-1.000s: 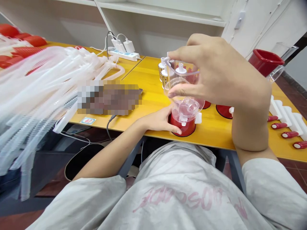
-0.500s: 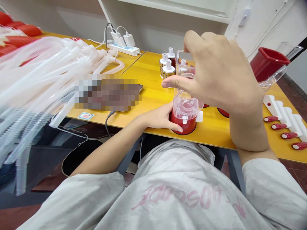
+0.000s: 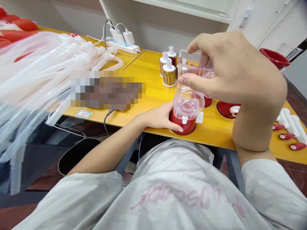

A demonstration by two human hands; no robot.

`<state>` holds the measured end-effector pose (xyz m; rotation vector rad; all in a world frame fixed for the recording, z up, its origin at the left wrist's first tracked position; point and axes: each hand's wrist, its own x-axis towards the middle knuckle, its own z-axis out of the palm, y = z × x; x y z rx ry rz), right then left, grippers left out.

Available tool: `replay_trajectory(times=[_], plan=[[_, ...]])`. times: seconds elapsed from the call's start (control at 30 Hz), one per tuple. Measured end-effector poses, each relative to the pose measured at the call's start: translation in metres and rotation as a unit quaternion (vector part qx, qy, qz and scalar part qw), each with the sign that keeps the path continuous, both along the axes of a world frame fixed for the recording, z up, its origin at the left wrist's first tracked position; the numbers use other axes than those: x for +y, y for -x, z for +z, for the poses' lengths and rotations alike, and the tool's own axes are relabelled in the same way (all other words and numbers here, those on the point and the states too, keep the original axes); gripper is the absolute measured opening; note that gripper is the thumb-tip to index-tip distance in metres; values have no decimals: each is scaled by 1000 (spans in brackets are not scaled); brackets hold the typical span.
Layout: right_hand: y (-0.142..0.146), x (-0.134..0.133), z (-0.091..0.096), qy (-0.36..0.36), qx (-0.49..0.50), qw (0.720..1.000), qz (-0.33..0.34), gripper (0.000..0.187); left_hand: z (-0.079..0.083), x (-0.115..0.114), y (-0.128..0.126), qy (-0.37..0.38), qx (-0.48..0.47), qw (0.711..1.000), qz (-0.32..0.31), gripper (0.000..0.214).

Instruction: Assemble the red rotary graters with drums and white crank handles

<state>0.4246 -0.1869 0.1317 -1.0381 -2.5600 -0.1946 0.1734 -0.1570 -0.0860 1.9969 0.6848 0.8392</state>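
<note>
Near the table's front edge stands a rotary grater body, with a red base (image 3: 188, 126) and a clear plastic upper part (image 3: 188, 100). My left hand (image 3: 164, 118) is wrapped round the left side of the red base, its thumb across the front. Above, my right hand (image 3: 227, 70) grips the tall clear hopper (image 3: 183, 64) by its upper end, fingers over the rim and thumb against the near wall. Whether the hopper is fully seated on the base cannot be told. Perforated metal grater drums (image 3: 169, 76) with white stems stand just behind it.
More red bases (image 3: 225, 109) stand to the right, partly behind my right arm, with a red hopper (image 3: 274, 58) beyond. White crank handles (image 3: 297, 127) with red knobs lie at the right. Translucent corrugated tubes (image 3: 45, 73) pile up at the left, near a blurred-out object (image 3: 107, 92) and a power strip (image 3: 127, 47).
My right hand has shifted right and turned at the wrist, its thumb now lying against the clear hopper. My left hand keeps its hold on the red base.
</note>
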Motion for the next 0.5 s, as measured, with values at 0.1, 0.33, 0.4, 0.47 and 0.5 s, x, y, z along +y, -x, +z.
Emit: replay_trajectory(times=[0.1,0.33,0.4,0.47,0.5], plan=[[-2,1,-3,-21,1,1000,9,43,6,-3,-1,21,2,1000,13,117],[-2,4,-6,-27,34,999,33,37,12,-7,2,-2,-15,1000,-16,110],[1,1,-4,-7,18,1000,14,44,15,-11,-1,6,-25,1000,-10,101],[3,-2,-1,2,-9,1000,-7,50,19,-15,-5,11,-28,1000,-2,94],[3,-3,0,3,-18,1000,-15,53,21,-17,-7,11,-25,1000,-1,94]])
